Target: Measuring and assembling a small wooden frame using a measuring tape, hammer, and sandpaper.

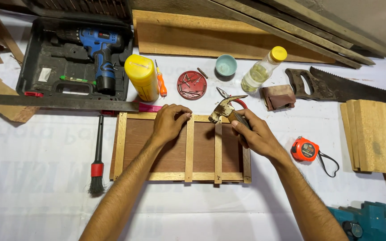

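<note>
Desk layout: wooden frame [179,147] at centre, tools ringed around it.

Left hand [168,122] on frame's far rail; right hand [258,136] over right side, holding hammer [223,110]. Brush [97,156] left of frame; tape measure [304,149] right. Behind frame: drill case [74,58] far left, then can [142,76], nail dish [191,85], bowl [226,65], bottle [262,69], handsaw [345,87]. Ruler [59,102] lies before the case. Wood blocks [371,136] far right.

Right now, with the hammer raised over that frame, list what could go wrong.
1. The left hand pinches something small, likely a nail, at the top of a slat on the wooden frame; the hammer in the right hand could strike those fingers.
2. The thin slat might split.
3. The frame seems unclamped on the white sheet, so it may shift.
</note>
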